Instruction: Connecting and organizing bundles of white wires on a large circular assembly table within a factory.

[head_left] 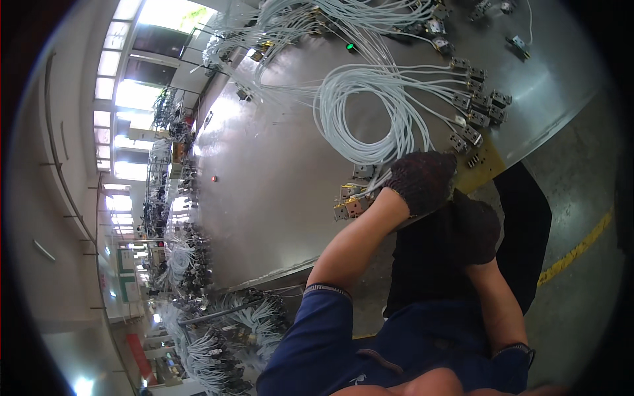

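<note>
My left hand (422, 181), in a dark knit glove, is closed at the table's front edge. White cables (378, 183) run into it from a few metal connectors (350, 203) lying just to its left. Close by on the right, my right hand (475, 228), gloved alike, is curled below the edge of a yellowish board (485, 162); its fingertips and whatever they hold are hidden. A looped coil of white cables (323, 109) lies just beyond my left hand. Its ends fan right to several metal connector housings (479, 105).
The metal table (264, 191) has a front edge close to my legs. More bundled white cables (370, 12) with connectors lie at its far side. A small green-lit item (351, 47) sits among them. Cable bundles hang from racks (205, 343) on the left.
</note>
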`<state>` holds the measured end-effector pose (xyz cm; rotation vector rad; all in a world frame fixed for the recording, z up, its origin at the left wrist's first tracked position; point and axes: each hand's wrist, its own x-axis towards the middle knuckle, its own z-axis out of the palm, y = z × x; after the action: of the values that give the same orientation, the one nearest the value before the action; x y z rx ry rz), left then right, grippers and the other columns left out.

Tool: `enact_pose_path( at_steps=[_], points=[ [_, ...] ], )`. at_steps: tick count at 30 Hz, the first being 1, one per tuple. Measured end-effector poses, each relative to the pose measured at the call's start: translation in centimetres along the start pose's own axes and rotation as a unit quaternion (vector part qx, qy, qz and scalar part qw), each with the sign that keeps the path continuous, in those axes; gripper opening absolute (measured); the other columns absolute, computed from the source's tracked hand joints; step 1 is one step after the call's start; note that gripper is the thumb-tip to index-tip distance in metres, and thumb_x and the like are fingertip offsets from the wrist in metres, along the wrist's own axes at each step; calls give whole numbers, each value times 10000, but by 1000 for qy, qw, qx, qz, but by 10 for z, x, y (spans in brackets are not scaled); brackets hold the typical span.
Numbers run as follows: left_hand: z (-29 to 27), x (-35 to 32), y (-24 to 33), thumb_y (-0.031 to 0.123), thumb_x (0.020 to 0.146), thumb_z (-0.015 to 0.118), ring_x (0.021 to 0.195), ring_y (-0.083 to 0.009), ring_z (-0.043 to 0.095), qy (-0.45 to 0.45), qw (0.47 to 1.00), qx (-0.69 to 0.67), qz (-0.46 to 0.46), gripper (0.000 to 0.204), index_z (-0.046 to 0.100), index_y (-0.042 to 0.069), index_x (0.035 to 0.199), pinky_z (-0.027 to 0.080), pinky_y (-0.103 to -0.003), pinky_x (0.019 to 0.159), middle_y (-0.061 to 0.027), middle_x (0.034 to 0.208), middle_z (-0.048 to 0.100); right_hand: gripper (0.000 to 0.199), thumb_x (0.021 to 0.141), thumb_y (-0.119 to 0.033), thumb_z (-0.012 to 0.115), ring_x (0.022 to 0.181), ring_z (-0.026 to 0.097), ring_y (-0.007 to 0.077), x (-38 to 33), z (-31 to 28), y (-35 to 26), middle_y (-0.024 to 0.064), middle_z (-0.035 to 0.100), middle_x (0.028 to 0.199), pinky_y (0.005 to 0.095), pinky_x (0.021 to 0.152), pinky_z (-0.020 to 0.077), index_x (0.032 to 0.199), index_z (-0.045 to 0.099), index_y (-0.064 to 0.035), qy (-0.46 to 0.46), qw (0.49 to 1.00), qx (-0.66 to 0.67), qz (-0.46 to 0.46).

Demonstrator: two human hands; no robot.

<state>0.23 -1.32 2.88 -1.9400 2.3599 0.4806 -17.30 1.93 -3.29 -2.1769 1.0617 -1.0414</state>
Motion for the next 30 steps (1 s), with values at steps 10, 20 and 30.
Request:
enact_pose_path(
  at_steps=[10,20,30],
  points=[
    [3,-1,0,217,828,678,959,-388,724,45,998,-29,19,354,643,50,1138,580,-490,794,-196,997,732,269,1003,-112,608,948,676,317,-14,25,18,176,649,1079,390,787,544,1258,591,-25,-54,974,149,164],
    [14,-3,-7,228,837,690,920,-388,729,81,995,-34,43,319,645,31,1083,578,-496,772,-197,952,731,288,980,-31,598,992,657,251,-5,27,20,135,601,1175,334,853,553,1267,589,-1,-58,977,175,107],
    [16,-2,-8,195,846,667,960,-387,722,66,996,-19,48,311,632,27,1106,582,-489,774,-192,1012,725,269,981,-163,664,857,641,149,14,13,2,93,667,1063,299,769,522,1203,620,-19,-13,804,441,400]
  ],
)
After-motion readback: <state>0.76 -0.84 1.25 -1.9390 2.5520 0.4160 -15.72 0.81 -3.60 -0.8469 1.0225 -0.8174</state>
